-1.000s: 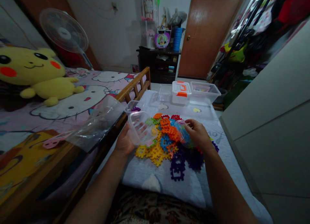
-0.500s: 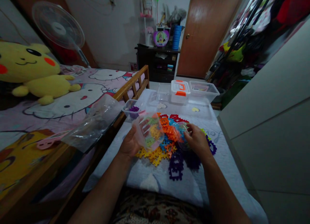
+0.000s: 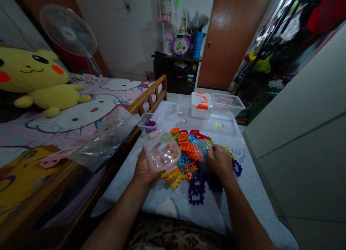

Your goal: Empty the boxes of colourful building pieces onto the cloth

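My left hand (image 3: 145,168) grips a clear square plastic box (image 3: 162,155) with pink clips, its fingers showing through the wall. My right hand (image 3: 222,162) is closed on the edge of a clear, rounded plastic container (image 3: 203,148); its exact shape is hard to make out. Beneath both lies a heap of toothed plastic building pieces: yellow pieces (image 3: 174,177), orange pieces (image 3: 184,142), blue pieces (image 3: 184,163), red pieces (image 3: 198,134) and dark purple pieces (image 3: 196,192). The right hand hides part of the heap.
A clear tub (image 3: 143,124) with small purple pieces stands at the table's left edge. Further back are a lidded box (image 3: 201,107) with orange latches and an open clear bin (image 3: 228,107). A wooden bed rail (image 3: 148,95) borders the left side, near a plastic bag (image 3: 108,138).
The square box in my left hand has tilted, and both pink clips now show. My right hand stays over the heap with the rounded container, slightly lower in view.
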The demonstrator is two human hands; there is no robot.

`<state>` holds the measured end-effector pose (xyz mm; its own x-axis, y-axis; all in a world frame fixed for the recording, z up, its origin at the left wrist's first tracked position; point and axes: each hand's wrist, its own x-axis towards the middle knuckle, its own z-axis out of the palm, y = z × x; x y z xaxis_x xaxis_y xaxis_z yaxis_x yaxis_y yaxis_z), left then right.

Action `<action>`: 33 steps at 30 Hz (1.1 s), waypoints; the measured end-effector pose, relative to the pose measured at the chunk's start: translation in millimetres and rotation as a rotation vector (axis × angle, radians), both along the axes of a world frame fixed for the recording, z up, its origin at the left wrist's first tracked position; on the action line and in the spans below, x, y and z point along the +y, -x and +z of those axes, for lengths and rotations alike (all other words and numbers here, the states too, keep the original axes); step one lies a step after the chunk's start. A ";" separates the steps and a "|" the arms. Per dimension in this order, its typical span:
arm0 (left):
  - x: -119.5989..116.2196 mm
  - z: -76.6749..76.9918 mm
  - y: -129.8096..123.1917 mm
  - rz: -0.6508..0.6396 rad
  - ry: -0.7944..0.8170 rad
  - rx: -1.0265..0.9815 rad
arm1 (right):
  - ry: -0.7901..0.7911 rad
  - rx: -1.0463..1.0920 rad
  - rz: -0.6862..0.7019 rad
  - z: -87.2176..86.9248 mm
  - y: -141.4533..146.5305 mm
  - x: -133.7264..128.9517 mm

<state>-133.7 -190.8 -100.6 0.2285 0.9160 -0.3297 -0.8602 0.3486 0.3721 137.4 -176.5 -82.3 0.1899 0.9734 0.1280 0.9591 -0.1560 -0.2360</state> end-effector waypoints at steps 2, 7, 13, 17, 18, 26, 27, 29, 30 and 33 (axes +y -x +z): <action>-0.6 1.6 -2.1 0.000 0.040 -0.006 | -0.006 -0.018 0.009 -2.2 -0.7 1.7; -4.8 5.8 -7.5 -0.018 0.059 -0.005 | -0.073 0.215 0.038 11.1 -4.8 1.9; -10.0 13.4 -24.2 0.024 0.001 0.021 | -0.210 0.510 0.209 57.2 23.5 -6.1; -13.8 23.0 -39.9 0.087 -0.034 0.076 | -0.276 0.430 0.348 67.9 54.1 -10.7; -14.7 25.1 -43.6 0.093 -0.054 0.089 | -0.289 0.409 0.371 67.4 60.0 -11.5; -16.7 23.8 -64.6 0.118 -0.177 0.114 | -0.301 0.251 0.387 54.3 75.0 -17.6; -16.2 22.4 -66.1 0.128 -0.177 0.121 | -0.300 0.243 0.386 52.6 74.9 -18.3; -15.1 20.1 -68.4 0.138 -0.175 0.137 | -0.305 0.237 0.395 48.9 74.7 -19.5; -14.6 19.5 -69.0 0.136 -0.171 0.146 | -0.311 0.239 0.403 47.1 74.6 -20.1; -14.2 20.5 -68.5 0.136 -0.166 0.171 | -0.328 0.258 0.415 42.5 74.4 -21.6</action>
<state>-65.2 -205.0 -80.1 0.0538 0.9791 -0.1959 -0.8147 0.1565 0.5584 63.1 -198.1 -39.8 -0.1339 0.8900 0.4358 0.8294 0.3413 -0.4424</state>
